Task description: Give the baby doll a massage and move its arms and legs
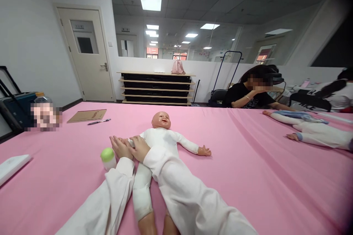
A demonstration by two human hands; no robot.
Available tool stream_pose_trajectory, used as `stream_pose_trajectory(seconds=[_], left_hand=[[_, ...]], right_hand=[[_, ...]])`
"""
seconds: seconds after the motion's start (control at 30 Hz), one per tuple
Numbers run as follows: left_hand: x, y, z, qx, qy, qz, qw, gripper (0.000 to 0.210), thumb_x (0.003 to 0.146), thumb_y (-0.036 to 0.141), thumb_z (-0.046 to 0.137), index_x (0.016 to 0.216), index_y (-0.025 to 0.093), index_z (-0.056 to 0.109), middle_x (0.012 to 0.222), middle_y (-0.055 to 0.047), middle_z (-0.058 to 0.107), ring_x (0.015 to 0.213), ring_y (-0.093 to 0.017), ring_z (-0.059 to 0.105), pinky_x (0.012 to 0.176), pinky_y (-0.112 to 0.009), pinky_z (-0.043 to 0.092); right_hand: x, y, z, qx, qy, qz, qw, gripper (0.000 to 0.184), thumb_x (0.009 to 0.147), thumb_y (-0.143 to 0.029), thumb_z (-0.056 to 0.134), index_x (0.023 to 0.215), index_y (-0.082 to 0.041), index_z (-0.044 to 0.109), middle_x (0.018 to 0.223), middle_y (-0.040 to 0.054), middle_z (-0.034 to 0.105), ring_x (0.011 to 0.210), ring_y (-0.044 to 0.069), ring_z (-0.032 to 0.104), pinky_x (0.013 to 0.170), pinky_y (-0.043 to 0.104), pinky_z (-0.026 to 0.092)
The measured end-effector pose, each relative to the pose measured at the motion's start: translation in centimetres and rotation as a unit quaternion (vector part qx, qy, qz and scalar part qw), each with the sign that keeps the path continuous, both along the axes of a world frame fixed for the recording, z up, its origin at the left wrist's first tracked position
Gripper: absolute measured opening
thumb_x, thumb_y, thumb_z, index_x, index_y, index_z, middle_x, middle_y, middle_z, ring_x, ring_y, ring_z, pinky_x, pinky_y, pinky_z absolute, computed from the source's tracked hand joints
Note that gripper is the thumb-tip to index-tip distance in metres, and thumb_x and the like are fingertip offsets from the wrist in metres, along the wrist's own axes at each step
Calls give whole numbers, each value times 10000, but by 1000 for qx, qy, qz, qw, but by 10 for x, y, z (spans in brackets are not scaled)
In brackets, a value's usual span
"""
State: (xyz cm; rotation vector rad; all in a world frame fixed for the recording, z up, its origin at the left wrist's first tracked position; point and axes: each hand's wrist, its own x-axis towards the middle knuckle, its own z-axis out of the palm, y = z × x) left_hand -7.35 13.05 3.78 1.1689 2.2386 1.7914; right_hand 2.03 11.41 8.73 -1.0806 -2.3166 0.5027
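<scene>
A baby doll (162, 141) in a white bodysuit lies on its back on the pink-covered table, head away from me. My left hand (120, 148) is at the doll's hand, on the left side of the picture, with its fingers curved about it. Right beside it, my right hand (140, 149) bends its fingers over the same arm's wrist and forearm. My hands partly hide that arm, and my right sleeve covers part of the doll's legs. Close to my left wrist stands a small white bottle with a green cap (108, 158).
The pink cloth (234, 183) has folds on the right. A notebook (86, 115), a pen (99, 121), a blurred bottle (45, 112) and a white object (13, 167) lie to the left. Another doll (317, 132) lies at right; a person (248, 91) sits beyond the table.
</scene>
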Motion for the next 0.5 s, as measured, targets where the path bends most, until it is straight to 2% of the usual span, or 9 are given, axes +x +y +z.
stream_pose_trajectory(seconds=[0.1, 0.17, 0.2, 0.27, 0.37, 0.43, 0.5], left_hand=[[-2, -2, -3, -82, 89, 12, 993, 478, 817, 148, 357, 1261, -29, 369, 1412, -250, 189, 1326, -316, 152, 1053, -459, 206], [-3, -3, -5, -126, 128, -2, 984, 461, 822, 153, 341, 1239, -31, 411, 1407, -252, 208, 1317, -336, 173, 1036, -503, 210], [-2, -4, -5, -138, 140, -11, 981, 461, 822, 156, 340, 1236, -30, 418, 1405, -253, 213, 1313, -342, 182, 1030, -520, 209], [0, -7, -7, -138, 163, -27, 977, 468, 818, 164, 346, 1241, -22, 418, 1403, -252, 222, 1311, -348, 182, 1024, -548, 193], [8, -20, -9, -83, 206, -80, 972, 458, 815, 172, 338, 1233, 11, 433, 1404, -221, 250, 1324, -321, 163, 1040, -539, 179], [13, -37, -10, -12, 234, -161, 959, 427, 826, 192, 320, 1204, 55, 463, 1381, -181, 320, 1322, -282, 196, 1056, -488, 208], [14, -59, -10, 79, 261, -243, 931, 390, 843, 224, 305, 1169, 113, 488, 1317, -144, 418, 1288, -265, 284, 1055, -482, 222]], right_hand=[[31, -43, 7, 1, -63, 98, 993, 337, 807, -242, 504, 1138, -180, 510, 1150, 101, 549, 1090, 212, 480, 962, 447, 321], [55, -73, 9, -3, -97, 167, 981, 282, 816, -231, 483, 1090, -203, 543, 1148, 66, 569, 1102, 193, 487, 1025, 499, 206], [66, -87, 10, 3, -106, 201, 974, 307, 809, -246, 494, 1112, -212, 531, 1176, 60, 559, 1153, 193, 451, 1042, 503, 161], [85, -111, 12, 26, -119, 242, 963, 358, 810, -209, 463, 1167, -214, 499, 1297, 73, 465, 1236, 184, 365, 1050, 477, 159], [99, -133, 14, 84, -125, 295, 944, 480, 754, -131, 459, 1228, -205, 444, 1367, 77, 380, 1263, 155, 326, 1063, 429, 149], [99, -138, 10, 123, -136, 360, 915, 450, 743, -180, 501, 1192, -206, 477, 1340, 54, 422, 1278, 164, 300, 1075, 433, 96], [93, -135, 0, 154, -161, 414, 883, 354, 769, -238, 511, 1118, -188, 533, 1269, 46, 502, 1289, 194, 280, 1074, 466, 39]])
